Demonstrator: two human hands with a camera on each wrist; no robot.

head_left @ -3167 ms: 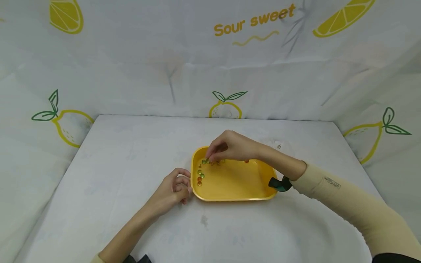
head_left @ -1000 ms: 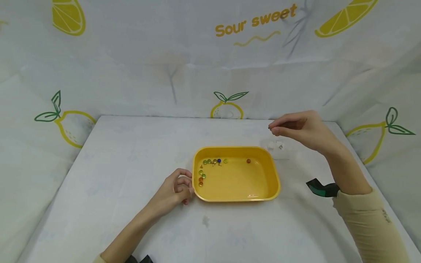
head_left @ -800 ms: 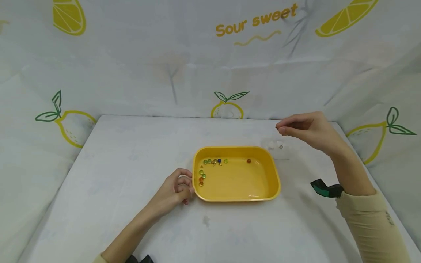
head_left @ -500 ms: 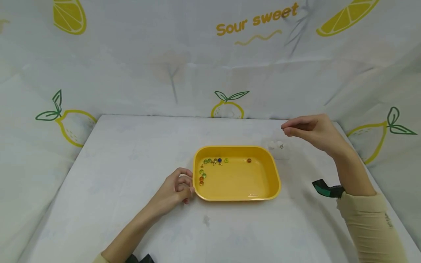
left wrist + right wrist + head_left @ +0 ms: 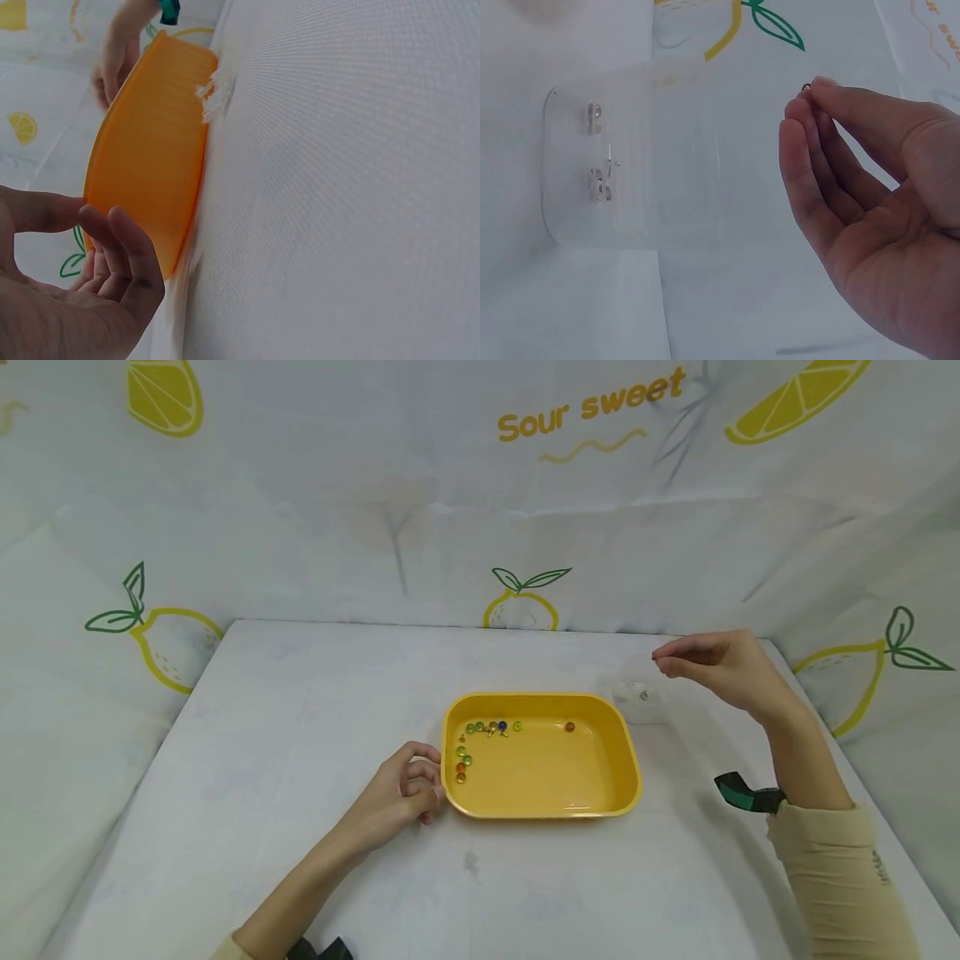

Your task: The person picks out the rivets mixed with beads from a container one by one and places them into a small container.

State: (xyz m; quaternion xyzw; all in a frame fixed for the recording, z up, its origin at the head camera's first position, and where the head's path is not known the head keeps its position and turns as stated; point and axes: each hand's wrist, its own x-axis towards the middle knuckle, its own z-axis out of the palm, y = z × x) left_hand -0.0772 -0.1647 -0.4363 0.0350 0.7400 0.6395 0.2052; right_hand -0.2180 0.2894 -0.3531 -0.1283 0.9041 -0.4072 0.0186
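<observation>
The yellow tray (image 5: 547,777) stands mid-table with small round glassy beads (image 5: 467,760), green, orange and blue, and a few tiny gold-coloured bits along its left and far sides. At its left end my left hand (image 5: 393,789) holds the rim with curled fingers; the left wrist view shows the fingertips (image 5: 84,212) at that rim. Beyond the tray's far right corner, my right hand (image 5: 723,668) is raised, thumb and fingertips pinching a tiny dark curved piece (image 5: 805,87), mostly hidden. A clear plastic box (image 5: 679,165) lies below and beside this hand, with several small shiny bits in it.
A white cloth-covered table (image 5: 300,693) carries everything. White cloth printed with lemons (image 5: 517,610) rises behind it and at both sides. A lone orange-brown bead (image 5: 570,727) sits at the tray's far right.
My right hand has left the tray and risen beyond the clear box, pinching a tiny piece, then drifted right and slightly lower. The left hand stays at the tray's left end.
</observation>
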